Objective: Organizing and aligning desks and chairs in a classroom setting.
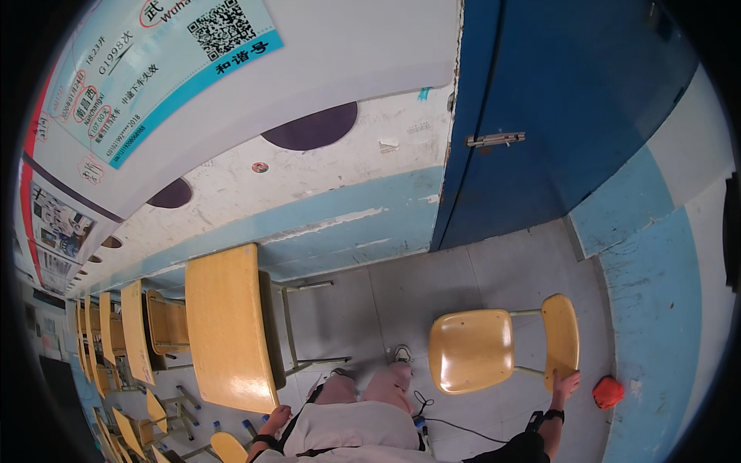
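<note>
A wooden chair with pale metal tubing stands on the right, its seat towards my legs. My right hand grips the near end of its curved backrest, with the thumb over the wood. A single wooden school desk stands to the left, against the wall. My left hand is at that desk's near corner, its fingers curled; whether it grips the edge or only touches it cannot be told. Black bands are on both wrists.
Rows of desks and chairs run off to the left. A blue door with a metal bolt is ahead. A red item lies by the right wall. A dark cable trails beside my legs. Posters hang on the left wall.
</note>
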Demonstrator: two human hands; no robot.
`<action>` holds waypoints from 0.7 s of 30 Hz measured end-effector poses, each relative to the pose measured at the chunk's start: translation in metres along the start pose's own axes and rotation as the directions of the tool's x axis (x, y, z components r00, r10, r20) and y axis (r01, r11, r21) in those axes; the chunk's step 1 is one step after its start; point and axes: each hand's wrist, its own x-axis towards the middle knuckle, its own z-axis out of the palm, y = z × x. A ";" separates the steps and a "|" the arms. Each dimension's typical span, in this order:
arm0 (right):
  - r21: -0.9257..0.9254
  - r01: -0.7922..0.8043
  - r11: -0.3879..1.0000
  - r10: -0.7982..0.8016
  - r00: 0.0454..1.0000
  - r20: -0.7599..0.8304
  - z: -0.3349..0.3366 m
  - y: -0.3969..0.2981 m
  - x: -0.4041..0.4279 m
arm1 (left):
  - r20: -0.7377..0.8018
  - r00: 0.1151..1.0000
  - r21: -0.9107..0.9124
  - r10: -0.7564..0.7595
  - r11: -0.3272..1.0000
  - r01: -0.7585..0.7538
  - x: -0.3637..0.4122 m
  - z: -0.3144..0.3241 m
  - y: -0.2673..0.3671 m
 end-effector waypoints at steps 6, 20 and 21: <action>-0.155 0.280 0.947 -0.315 0.904 -0.289 0.024 0.041 0.001 | -0.013 1.000 0.167 0.027 0.986 -0.025 -0.034 0.001 0.022; -0.118 0.037 0.992 -0.022 0.992 0.125 -0.008 0.031 -0.095 | 0.093 0.969 0.301 0.229 0.921 -0.247 0.010 0.027 0.035; -0.119 0.046 0.992 -0.031 0.992 0.123 -0.006 0.028 -0.103 | 0.081 0.964 0.296 0.255 0.917 -0.268 0.014 0.027 0.040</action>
